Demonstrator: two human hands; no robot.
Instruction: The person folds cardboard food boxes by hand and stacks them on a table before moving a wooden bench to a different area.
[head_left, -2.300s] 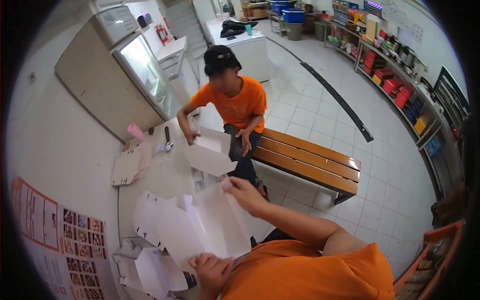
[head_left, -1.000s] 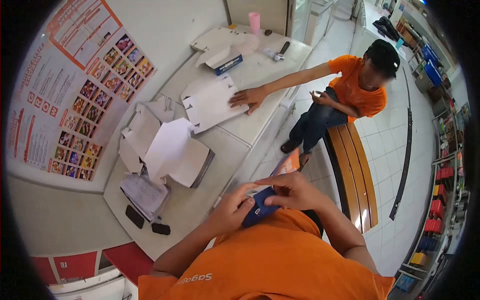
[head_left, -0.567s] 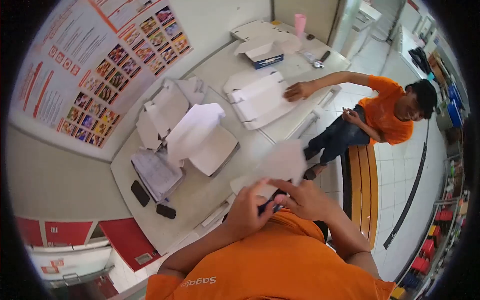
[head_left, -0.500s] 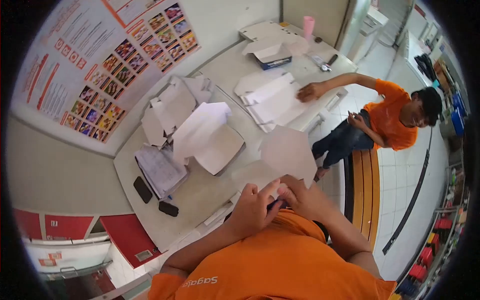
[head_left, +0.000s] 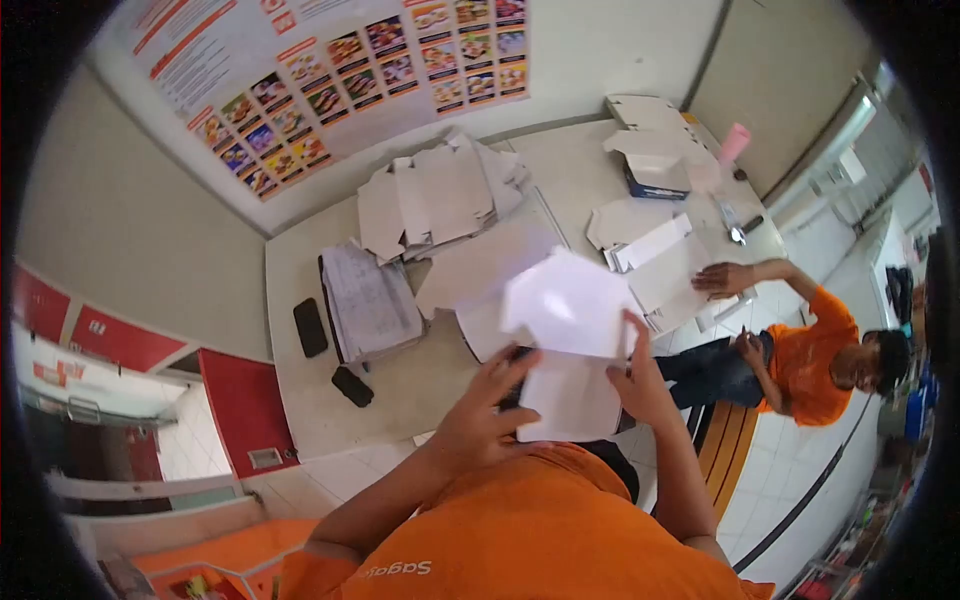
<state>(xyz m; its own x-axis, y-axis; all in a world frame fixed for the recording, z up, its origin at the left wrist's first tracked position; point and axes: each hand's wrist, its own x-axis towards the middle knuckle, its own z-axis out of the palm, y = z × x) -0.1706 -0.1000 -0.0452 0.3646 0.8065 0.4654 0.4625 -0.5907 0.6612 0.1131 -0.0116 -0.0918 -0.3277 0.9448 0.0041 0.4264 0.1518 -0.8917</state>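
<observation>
A white-lined cardboard box [head_left: 570,397] is held close in front of my chest, its lid flap [head_left: 565,300] raised and tilted away from me. My left hand [head_left: 490,405] grips the box's left wall, where a dark outer side shows between the fingers. On the opposite side, my right hand [head_left: 640,375] holds the right edge near the fold between tray and lid. Beyond the box lie flat white cardboard sheets [head_left: 465,270] on the table, partly hidden by the lid.
A stack of cardboard blanks [head_left: 430,200] lies against the wall. Papers [head_left: 370,305] and two dark phone-like objects [head_left: 311,327] are on the left. A co-worker [head_left: 815,355] rests a hand by a partly folded carton [head_left: 655,250]. Farther back stand an open box [head_left: 657,180] and pink cup [head_left: 735,142].
My hands have moved apart from their earlier position together and now hold the box at both sides, its tray facing up. The view has turned. The co-worker's carton shows a raised side.
</observation>
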